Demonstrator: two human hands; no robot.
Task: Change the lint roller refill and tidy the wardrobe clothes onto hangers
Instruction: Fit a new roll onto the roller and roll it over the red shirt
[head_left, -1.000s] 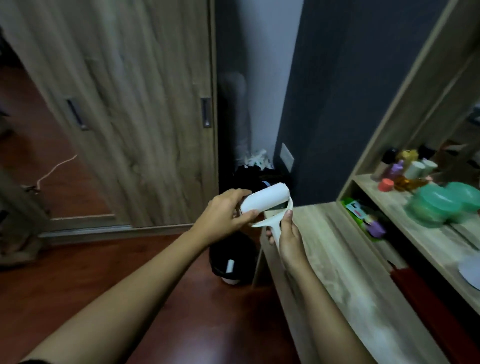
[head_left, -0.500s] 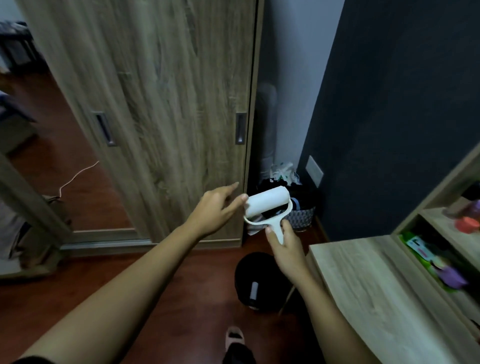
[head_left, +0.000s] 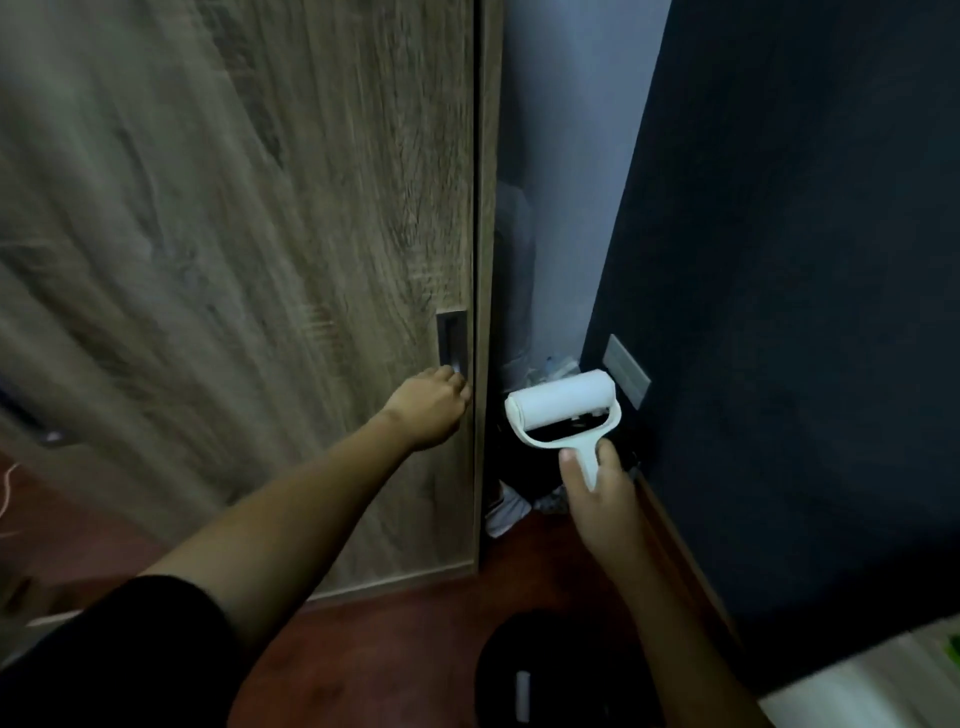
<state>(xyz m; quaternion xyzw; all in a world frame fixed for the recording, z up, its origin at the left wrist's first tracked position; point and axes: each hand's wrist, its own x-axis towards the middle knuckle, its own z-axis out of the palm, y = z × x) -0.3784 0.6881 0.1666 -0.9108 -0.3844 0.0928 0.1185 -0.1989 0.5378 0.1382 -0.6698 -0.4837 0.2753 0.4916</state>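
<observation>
Wood door (head_left: 260, 260) fills the left, dark wall (head_left: 805, 260) the right, red-brown floor (head_left: 389, 649) below. Black bin (head_left: 561, 670) at the bottom edge. White roller (head_left: 561, 405) is held upright in the gap between door and wall. Right hand (head_left: 602, 499) grips its handle. Left hand (head_left: 428, 408) curls its fingers into the bottom of the door's pull (head_left: 451, 338).

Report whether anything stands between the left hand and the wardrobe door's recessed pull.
Nothing visible does. The left hand touches the lower end of the recessed pull on the wardrobe door; the right hand holds the lint roller right of the door's edge.
</observation>
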